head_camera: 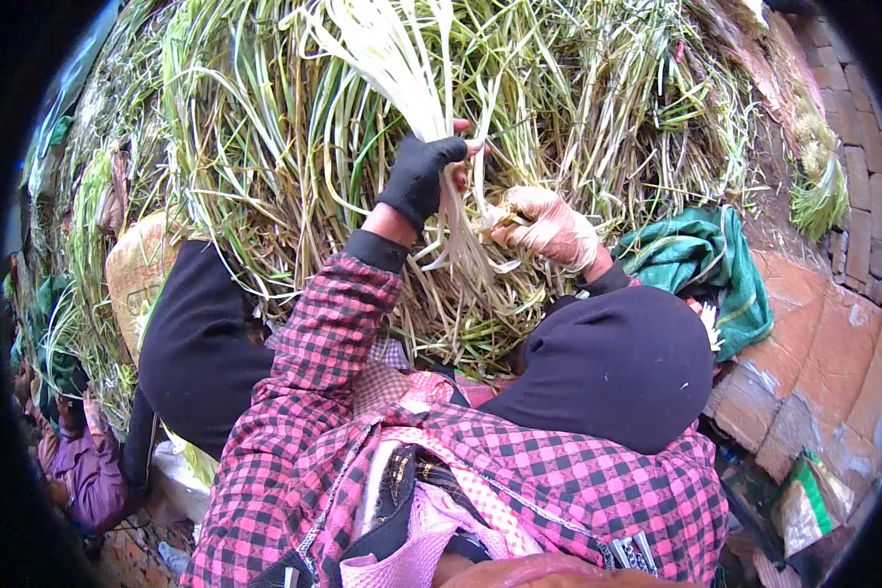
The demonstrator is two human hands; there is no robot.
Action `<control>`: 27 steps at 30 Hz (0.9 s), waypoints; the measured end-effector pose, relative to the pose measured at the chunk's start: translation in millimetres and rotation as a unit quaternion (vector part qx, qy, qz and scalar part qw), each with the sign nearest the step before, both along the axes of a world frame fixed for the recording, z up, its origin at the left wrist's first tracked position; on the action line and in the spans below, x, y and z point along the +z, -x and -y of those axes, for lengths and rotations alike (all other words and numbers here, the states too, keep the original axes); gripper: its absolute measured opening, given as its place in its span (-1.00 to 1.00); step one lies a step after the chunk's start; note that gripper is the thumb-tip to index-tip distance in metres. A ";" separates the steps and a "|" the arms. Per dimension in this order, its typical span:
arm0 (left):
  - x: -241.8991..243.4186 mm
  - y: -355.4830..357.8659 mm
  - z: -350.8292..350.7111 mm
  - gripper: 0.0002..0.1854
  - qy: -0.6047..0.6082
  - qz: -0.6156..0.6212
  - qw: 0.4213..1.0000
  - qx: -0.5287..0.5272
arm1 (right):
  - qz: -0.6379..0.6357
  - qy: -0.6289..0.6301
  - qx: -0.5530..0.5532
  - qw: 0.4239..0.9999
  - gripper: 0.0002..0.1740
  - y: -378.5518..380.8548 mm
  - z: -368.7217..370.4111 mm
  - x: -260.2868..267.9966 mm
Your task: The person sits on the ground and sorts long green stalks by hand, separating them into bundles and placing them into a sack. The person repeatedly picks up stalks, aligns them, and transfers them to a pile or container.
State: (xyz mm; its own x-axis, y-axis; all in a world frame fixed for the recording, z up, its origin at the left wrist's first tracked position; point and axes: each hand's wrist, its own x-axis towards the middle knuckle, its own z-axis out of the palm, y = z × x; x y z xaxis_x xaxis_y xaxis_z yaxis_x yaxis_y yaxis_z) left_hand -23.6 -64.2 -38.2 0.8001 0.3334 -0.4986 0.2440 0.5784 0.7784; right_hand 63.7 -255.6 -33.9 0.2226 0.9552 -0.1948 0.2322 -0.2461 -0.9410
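My left hand (430, 173), in a black fingerless glove, is closed around a bundle of pale garlic-chive-like stalks (397, 66). The stalks fan out above the fist, and thin ends hang below it. Just right of it and a little lower, my right hand (547, 228), in a thin pale glove, has its fingers bent together at some whitish stalk or leaf pieces. Whether it grips them is hard to tell. Under both hands spreads a large heap of green and straw-coloured stalks (279, 169).
A green woven sack (691, 250) lies beside my right knee, near flattened cardboard (816, 345). At the right edge, a tied green bunch (819, 191) lies by brick paving (863, 176). A yellowish sack (143, 272) stands left; a person in purple (88, 470) is at lower left.
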 end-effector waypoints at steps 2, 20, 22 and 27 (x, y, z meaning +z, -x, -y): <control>2.6 0.3 0.5 -0.56 -0.020 0.003 1.000 -0.006 | -0.115 0.050 -0.022 0.992 -0.74 1.3 -6.6 2.4; 20.2 3.5 -30.1 -0.53 -0.081 0.022 0.996 0.031 | 0.045 0.058 -0.298 0.952 -0.47 -95.0 -27.9 -61.3; 22.7 4.2 -34.2 -0.59 -0.094 0.016 0.994 0.057 | 0.363 0.238 -0.277 0.857 -0.40 -127.5 -32.4 -82.0; 29.0 2.6 -35.4 -0.57 -0.081 0.065 0.994 0.022 | 0.271 0.328 -0.248 0.870 -0.62 -135.1 -30.3 -88.9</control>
State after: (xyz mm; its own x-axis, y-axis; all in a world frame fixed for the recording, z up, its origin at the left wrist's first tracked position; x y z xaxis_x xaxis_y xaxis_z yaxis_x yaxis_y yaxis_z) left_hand -26.3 -28.7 -9.1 0.8374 0.4360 -0.3296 0.1135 0.4512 0.8852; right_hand 198.8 -225.3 -122.8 0.8054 0.4372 -0.4002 0.3097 -0.8861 -0.3448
